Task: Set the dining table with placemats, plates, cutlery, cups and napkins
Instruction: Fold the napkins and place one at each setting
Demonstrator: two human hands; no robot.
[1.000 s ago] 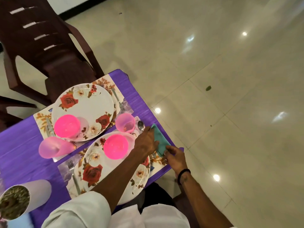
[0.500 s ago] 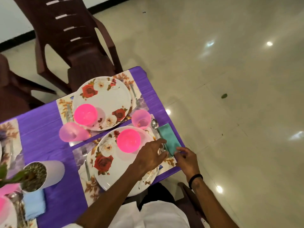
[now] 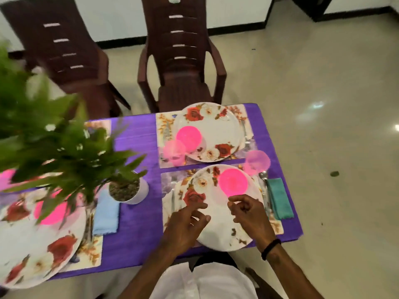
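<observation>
A teal napkin (image 3: 279,198) lies flat on the near right placemat (image 3: 277,227), beside a spoon (image 3: 263,178). Left of it sits a floral plate (image 3: 216,231) with a pink bowl (image 3: 233,181) on it. Both hands hover over this plate and hold nothing. My left hand (image 3: 186,226) has loosely curled fingers with the forefinger out. My right hand (image 3: 248,214) is loosely curled too, a black band on its wrist. A pink cup (image 3: 258,162) stands at the plate's far right. Behind is a second floral plate (image 3: 212,134) with a pink bowl (image 3: 189,137) and a pink cup (image 3: 174,152).
A potted green plant (image 3: 127,188) in a white pot stands mid-table on the purple cloth (image 3: 138,223). At left are a third floral plate (image 3: 32,251) and a light blue napkin (image 3: 106,214). Two dark brown chairs (image 3: 183,67) stand behind the table. The table's right edge drops to a tiled floor.
Both hands have let go of the teal napkin, which now lies flat, and moved left over the near plate. The view has swung left, showing the plant and the left setting.
</observation>
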